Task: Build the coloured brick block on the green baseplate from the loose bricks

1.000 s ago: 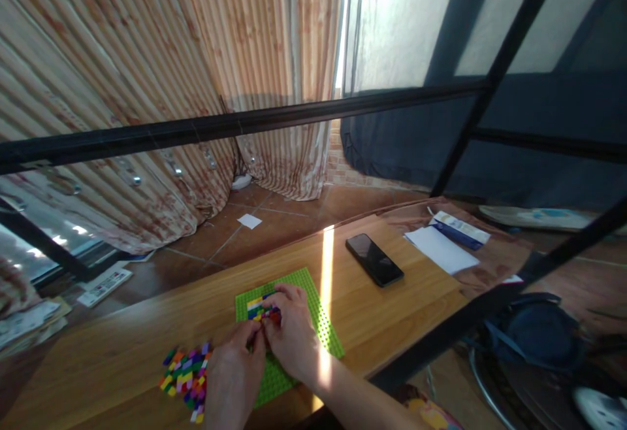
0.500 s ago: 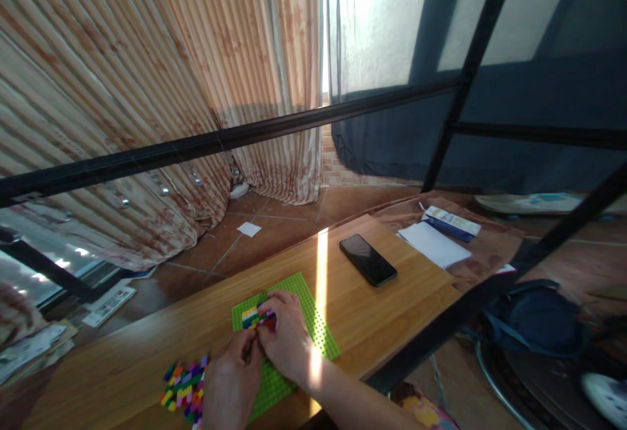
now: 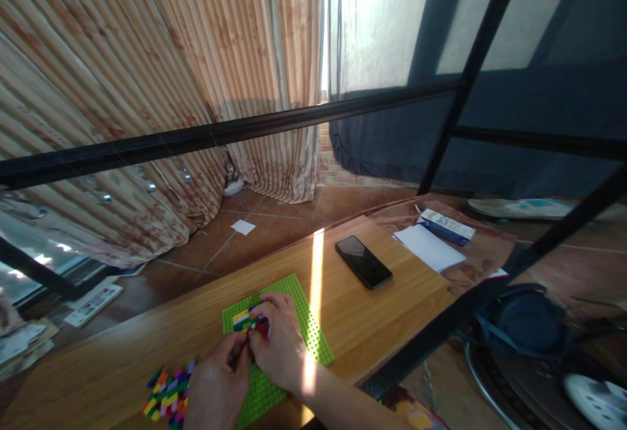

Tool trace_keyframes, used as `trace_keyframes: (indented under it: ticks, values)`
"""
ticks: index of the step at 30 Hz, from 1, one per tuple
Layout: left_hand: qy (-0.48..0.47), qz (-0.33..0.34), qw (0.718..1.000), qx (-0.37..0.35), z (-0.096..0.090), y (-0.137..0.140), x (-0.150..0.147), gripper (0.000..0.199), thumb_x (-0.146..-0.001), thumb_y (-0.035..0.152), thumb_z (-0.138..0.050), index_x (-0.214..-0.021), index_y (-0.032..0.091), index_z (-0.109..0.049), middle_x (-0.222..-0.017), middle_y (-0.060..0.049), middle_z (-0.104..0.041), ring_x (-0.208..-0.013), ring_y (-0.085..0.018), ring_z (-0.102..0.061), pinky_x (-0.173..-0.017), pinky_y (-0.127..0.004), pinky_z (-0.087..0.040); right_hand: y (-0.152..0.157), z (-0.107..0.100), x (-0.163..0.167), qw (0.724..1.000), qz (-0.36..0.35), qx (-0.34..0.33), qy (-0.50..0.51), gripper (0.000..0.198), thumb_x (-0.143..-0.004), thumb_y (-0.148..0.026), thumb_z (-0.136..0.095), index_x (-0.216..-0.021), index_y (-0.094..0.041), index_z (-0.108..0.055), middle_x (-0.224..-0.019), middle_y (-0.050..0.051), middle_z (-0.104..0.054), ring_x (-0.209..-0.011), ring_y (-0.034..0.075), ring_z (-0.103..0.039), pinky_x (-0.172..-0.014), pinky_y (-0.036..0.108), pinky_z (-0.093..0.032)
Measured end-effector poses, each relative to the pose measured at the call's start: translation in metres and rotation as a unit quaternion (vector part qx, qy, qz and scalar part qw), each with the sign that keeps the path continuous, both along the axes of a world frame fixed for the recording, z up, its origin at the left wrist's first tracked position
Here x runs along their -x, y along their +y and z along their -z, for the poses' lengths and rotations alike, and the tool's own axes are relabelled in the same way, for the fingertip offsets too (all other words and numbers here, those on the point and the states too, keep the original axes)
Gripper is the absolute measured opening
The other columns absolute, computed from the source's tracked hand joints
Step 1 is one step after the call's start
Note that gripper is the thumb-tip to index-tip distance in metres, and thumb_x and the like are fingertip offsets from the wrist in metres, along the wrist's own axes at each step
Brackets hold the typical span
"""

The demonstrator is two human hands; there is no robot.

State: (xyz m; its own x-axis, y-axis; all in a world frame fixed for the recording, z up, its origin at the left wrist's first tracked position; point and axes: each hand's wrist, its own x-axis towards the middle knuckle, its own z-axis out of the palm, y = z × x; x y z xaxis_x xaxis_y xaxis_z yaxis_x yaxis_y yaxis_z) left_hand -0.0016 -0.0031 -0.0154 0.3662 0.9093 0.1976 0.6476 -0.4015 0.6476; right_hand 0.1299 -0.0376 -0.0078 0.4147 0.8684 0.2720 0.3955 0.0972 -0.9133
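A green studded baseplate (image 3: 313, 332) lies on the wooden table, with a cluster of small coloured toy bricks (image 3: 241, 319) fixed near its far left part. My right hand (image 3: 281, 345) rests over this cluster, its fingers curled in and touching the bricks. Close against it, my left hand (image 3: 218, 381) has thumb and forefinger pinched together at the cluster's near edge. The two hands' fingertips meet there, and whatever is between them is too small and covered to make out. Beside my left hand is a heap of loose toy bricks (image 3: 169, 394), partly hidden by it.
A black phone (image 3: 363, 261) lies on the wooden table (image 3: 401, 306), right of the baseplate. White paper (image 3: 431, 247) and a blue-and-white box (image 3: 447, 226) are past the table's right end. A dark metal bar (image 3: 421, 345) crosses along the near right side.
The view has shifted slightly, so the table and its things appear a little further left. Both hands stay at the brick cluster with nearly the same grip.
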Motion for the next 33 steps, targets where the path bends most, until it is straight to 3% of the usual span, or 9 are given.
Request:
trace_keyframes:
  ticks: [7, 17, 23, 33]
  values:
    - [-0.020, 0.008, 1.000, 0.016, -0.0021, -0.0021, 0.0004, 0.015, -0.079, 0.029, -0.054, -0.079, 0.022, -0.067, -0.075, -0.004, -0.074, -0.069, -0.019, -0.070, -0.060, -0.024, -0.054, -0.0022, -0.0009, -0.0003, 1.000, -0.004, 0.005, -0.002, 0.041, -0.059, -0.003, -0.057, -0.093, -0.021, -0.070, -0.112, 0.008, -0.059, -0.113, 0.025, -0.049, -0.098, 0.041, -0.045]
    - [0.010, -0.008, 1.000, -0.024, -0.0038, -0.0023, -0.0020, 0.018, -0.079, 0.031, -0.052, -0.077, 0.023, -0.067, -0.074, -0.004, -0.074, -0.067, -0.019, -0.070, -0.057, -0.025, -0.053, -0.0009, -0.0025, 0.0026, 0.999, 0.009, 0.020, 0.040, 0.042, -0.057, 0.001, -0.055, -0.090, -0.019, -0.072, -0.114, 0.009, -0.059, -0.115, 0.026, -0.049, -0.100, 0.041, -0.043]
    - [0.013, -0.013, 0.999, -0.047, -0.0091, -0.0056, -0.0068, 0.019, -0.079, 0.030, -0.051, -0.074, 0.023, -0.067, -0.072, -0.003, -0.074, -0.064, -0.019, -0.069, -0.055, -0.025, -0.052, -0.0019, 0.0008, 0.0050, 0.999, 0.017, -0.003, 0.049, 0.044, -0.058, 0.003, -0.054, -0.091, -0.020, -0.071, -0.115, 0.008, -0.058, -0.116, 0.024, -0.051, -0.101, 0.041, -0.043]
    - [0.050, 0.002, 0.997, -0.050, -0.0023, -0.0045, -0.0026, 0.016, -0.082, 0.027, -0.052, -0.080, 0.022, -0.067, -0.076, -0.002, -0.074, -0.069, -0.018, -0.070, -0.057, -0.024, -0.050, -0.0022, 0.0011, 0.0052, 0.999, 0.018, -0.002, 0.047, 0.045, -0.058, 0.004, -0.053, -0.091, -0.020, -0.070, -0.117, 0.008, -0.057, -0.116, 0.023, -0.050, -0.102, 0.039, -0.042]
